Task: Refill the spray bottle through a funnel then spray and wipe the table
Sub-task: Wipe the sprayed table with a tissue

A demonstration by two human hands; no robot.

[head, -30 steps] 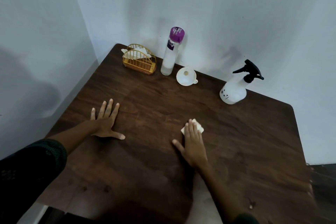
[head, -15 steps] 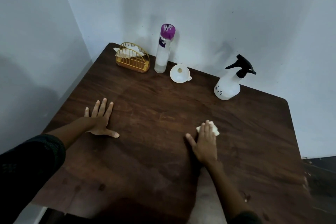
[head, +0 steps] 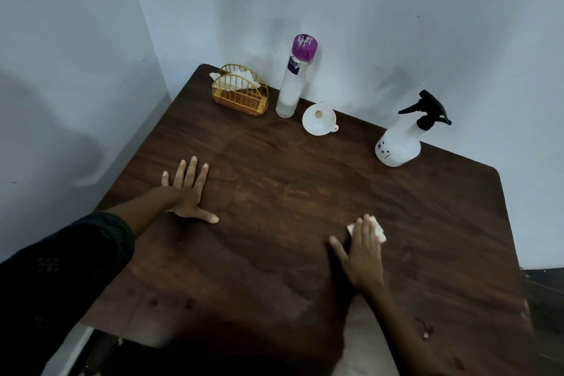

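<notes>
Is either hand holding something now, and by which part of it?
Nothing is gripped. The right hand presses a white tissue flat on the table with straight fingers laid on its top. The left hand rests open on the table.

Dim, soft-focus, bowed wide-angle edges

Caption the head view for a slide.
Right hand presses a white tissue on the wooden table; left hand rests flat; spray bottle stands behind.

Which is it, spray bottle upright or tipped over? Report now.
Upright. The spray bottle stands on its base near the far edge of the table, with its black trigger head on top.
</notes>
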